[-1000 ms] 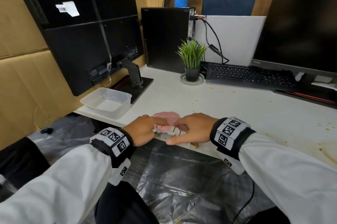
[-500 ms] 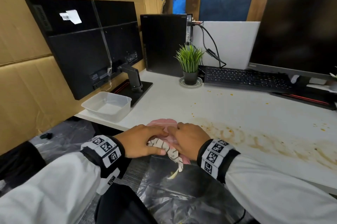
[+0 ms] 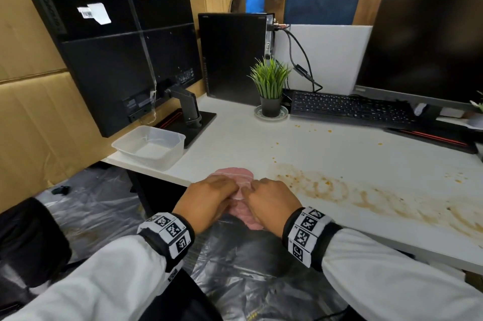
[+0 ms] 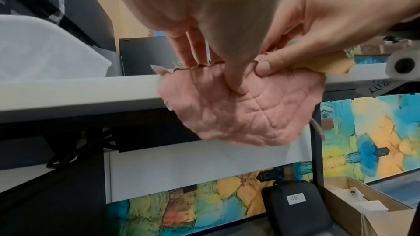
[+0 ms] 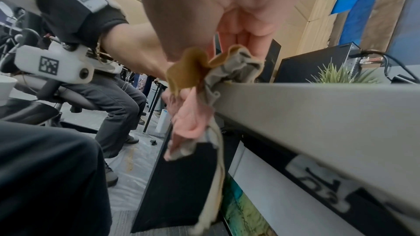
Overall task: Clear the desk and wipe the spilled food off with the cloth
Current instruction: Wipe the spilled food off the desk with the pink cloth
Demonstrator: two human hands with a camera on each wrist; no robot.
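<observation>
A pink cloth (image 3: 234, 173) lies bunched at the front edge of the white desk (image 3: 235, 137) and drapes over that edge (image 4: 238, 114). My left hand (image 3: 211, 197) grips it, thumb pressed into the hanging part and fingers (image 4: 193, 51) on top. Close beside it, my right hand (image 3: 269, 197) pinches the cloth's right side (image 4: 265, 65). One corner of the cloth (image 5: 188, 71) is stained yellow-brown. Brown smears of spilled food (image 3: 326, 190) spread over the desk to the right of my hands, with small crumbs (image 3: 298, 126) farther back.
A clear plastic container (image 3: 151, 147) stands at the desk's left corner by a monitor's base (image 3: 188, 116). At the back are a black PC tower (image 3: 232, 56), a potted plant (image 3: 270, 85), a keyboard (image 3: 347, 107) and a second monitor (image 3: 428, 43). Plastic sheeting (image 3: 235, 268) covers the floor.
Both hands have drawn the cloth back toward me and gathered it, so more of it hangs over the front edge. The head view has shifted and shows more of the smears.
</observation>
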